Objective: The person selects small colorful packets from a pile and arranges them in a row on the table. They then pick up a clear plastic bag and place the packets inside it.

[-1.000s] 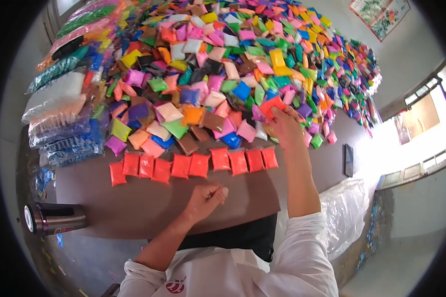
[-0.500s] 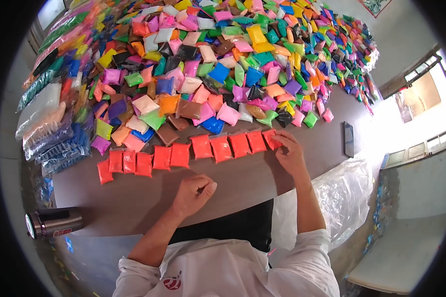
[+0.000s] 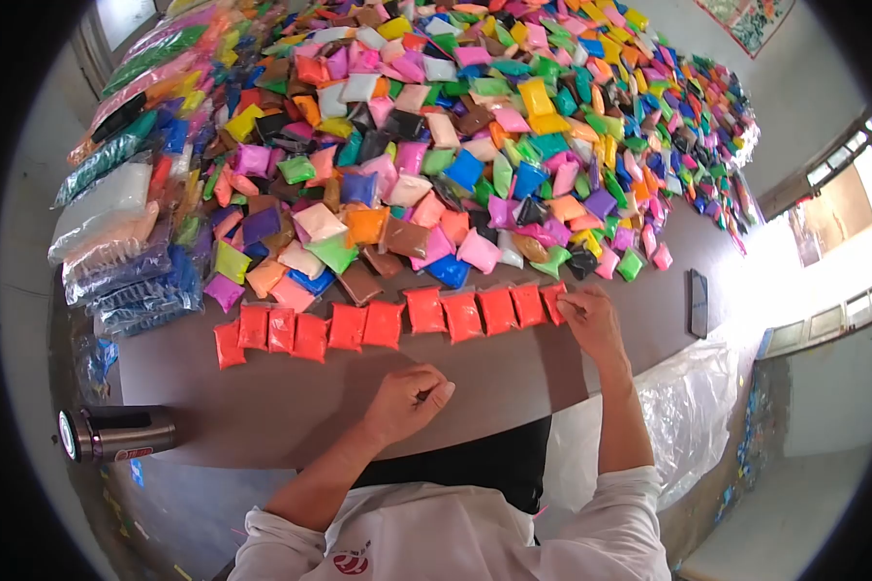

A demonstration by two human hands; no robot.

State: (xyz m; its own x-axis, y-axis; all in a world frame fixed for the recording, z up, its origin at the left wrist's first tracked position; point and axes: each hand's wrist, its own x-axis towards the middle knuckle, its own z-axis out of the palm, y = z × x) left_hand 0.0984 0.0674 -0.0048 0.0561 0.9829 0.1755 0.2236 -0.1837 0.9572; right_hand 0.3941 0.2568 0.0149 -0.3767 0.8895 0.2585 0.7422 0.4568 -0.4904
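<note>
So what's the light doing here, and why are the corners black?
In the head view, window glare bleaches part of the right side, soft shadows fall on the table near the left hand and right hand; the rounded black border suggests a wide lens.

Steel flask, phone (a dark one), clear plastic, poster

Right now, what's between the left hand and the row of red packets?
Only bare brown tabletop lies between the left hand and the red packets, in the head view.

White shirt, rolled sleeves, red emblem
</note>
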